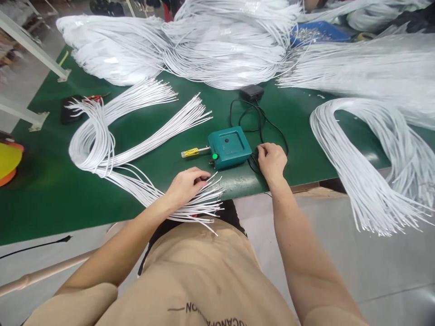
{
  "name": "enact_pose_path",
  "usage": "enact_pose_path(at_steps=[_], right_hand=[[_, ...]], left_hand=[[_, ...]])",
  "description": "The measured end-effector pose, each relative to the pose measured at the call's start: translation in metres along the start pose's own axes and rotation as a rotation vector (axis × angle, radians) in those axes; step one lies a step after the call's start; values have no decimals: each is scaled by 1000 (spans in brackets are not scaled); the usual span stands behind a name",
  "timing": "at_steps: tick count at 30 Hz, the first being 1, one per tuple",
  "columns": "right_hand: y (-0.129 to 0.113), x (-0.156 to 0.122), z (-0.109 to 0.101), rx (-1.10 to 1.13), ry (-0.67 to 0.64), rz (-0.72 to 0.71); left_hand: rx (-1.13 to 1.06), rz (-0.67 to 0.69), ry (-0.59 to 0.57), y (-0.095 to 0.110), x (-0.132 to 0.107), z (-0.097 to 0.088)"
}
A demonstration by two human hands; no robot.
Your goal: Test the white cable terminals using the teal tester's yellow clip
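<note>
My left hand (187,186) lies on the near end of a bundle of white wires (136,190), its fingers curled round some of them. The loose wire ends fan out to the right, past the table's front edge. My right hand (272,160) is closed beside the right side of a small teal machine (231,147), close to a black cord (261,122). Whatever its fingertips pinch is hidden. A metal shaft with a yellow tip (190,153) sticks out from the machine's left side, and a green button (215,156) shows on its front.
Large heaps of white wires (220,50) cover the back of the green table (41,194). Another looped bundle (340,149) hangs over the front edge at right. A black adapter (251,93), red-handled pliers (95,98) and a blue tray (319,31) lie around.
</note>
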State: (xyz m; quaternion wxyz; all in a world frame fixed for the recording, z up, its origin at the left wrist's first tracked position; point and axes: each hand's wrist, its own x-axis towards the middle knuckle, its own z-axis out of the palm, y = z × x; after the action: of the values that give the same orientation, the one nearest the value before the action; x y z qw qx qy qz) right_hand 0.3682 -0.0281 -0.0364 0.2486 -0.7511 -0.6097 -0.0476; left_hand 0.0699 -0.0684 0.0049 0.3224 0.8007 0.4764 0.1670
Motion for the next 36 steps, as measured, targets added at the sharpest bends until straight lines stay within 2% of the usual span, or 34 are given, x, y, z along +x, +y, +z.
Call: enact_pose_path(at_steps=[4, 6, 8, 10, 12, 14, 16, 18, 22, 26, 36], right_hand=[[-3, 3, -5, 61, -22, 66], [-15, 4, -17, 150, 26, 125], [-38, 3, -33, 276, 145, 137], [-71, -2, -49, 456, 167, 43], [-105, -9, -60, 656, 37, -61], [-134, -17, -63, 817, -168, -120], [-154, -23, -60, 903, -327, -134], [-167, -26, -53, 956, -433, -116], [-179, -27, -46, 1039, -530, -56], [-187, -30, -48, 1070, -526, -62], [-195, -30, -52, 1064, -502, -53]], left_hand=[[205, -30, 13, 13, 5, 6], [201, -22, 23, 15, 6, 5], [69, -40, 51, 13, 5, 1], [-184, -97, 104, 10, 2, -6], [-478, -185, 177, 9, -3, -15], [-705, -273, 249, 9, -10, -24], [-819, -324, 292, 11, -16, -32], [-863, -337, 322, 12, -21, -39], [-877, -321, 351, 7, -28, -45], [-853, -295, 368, 2, -30, -45], [-598, -206, 425, 4, -30, -44]])
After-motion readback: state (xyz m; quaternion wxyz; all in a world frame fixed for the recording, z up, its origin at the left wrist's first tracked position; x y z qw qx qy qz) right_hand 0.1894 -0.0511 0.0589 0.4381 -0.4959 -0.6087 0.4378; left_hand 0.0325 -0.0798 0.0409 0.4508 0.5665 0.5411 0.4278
